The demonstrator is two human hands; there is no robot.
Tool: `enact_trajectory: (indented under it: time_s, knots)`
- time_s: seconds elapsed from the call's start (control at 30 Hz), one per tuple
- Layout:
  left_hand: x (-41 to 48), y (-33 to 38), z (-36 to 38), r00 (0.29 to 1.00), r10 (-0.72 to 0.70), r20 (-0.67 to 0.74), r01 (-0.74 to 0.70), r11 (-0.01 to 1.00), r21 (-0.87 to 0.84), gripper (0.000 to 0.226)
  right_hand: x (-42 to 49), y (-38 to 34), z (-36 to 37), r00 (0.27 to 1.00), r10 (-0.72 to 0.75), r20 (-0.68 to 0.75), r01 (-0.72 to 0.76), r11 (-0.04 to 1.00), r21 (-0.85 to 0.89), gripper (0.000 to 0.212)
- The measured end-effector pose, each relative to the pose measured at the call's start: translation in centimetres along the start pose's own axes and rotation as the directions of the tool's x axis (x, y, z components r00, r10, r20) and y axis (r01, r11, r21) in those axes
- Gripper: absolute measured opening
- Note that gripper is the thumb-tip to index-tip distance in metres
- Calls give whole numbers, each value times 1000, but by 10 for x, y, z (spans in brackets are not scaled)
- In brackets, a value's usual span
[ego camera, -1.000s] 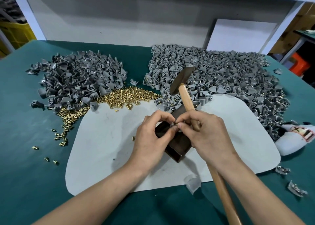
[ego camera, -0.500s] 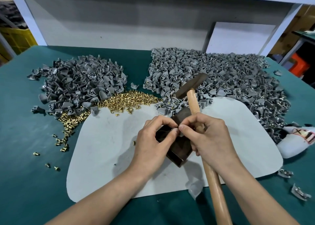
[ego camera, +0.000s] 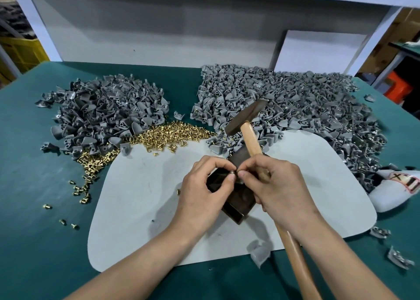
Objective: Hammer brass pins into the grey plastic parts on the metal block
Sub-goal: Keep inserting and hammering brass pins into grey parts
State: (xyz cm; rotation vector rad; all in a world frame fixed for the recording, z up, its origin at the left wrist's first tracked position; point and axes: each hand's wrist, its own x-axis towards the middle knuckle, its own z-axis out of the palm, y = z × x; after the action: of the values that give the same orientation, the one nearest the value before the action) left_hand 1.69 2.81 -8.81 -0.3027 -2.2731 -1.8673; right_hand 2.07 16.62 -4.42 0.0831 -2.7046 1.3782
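Left hand (ego camera: 204, 186) and right hand (ego camera: 278, 186) pinch a small piece (ego camera: 234, 174), pin or part indistinguishable, atop the metal block (ego camera: 237, 205), centre of the worktop (ego camera: 45, 243), apparently seating it. The right hand also grips the hammer (ego camera: 252, 143), presumably ready to strike.

The hammer (ego camera: 251, 144) has twisted in the right hand (ego camera: 279, 190); its head, steeply upright a second ago, now lies at a flatter slant pointing up to the right; the wrist seems to have rolled slightly with it.
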Motion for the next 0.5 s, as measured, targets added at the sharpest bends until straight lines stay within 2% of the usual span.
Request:
enact_trajectory:
  time_s: [0.17, 0.33, 0.5]
  knots:
    - [1, 1, 1, 1000, 4, -21, -3, 998, 65, 21, -1, 0, 0, 999, -37, -29, 35, 997, -70, 10]
    - [1, 2, 0, 1000, 2, -15, -1, 999, 37, 13, -2, 0, -3, 999, 35, 8, -35, 995, 92, 16]
    - [-1, 5, -1, 1000, 9, 3, -9, 1000, 30, 8, -1, 0, -5, 997, 54, 50, -61, 988, 141, 21]
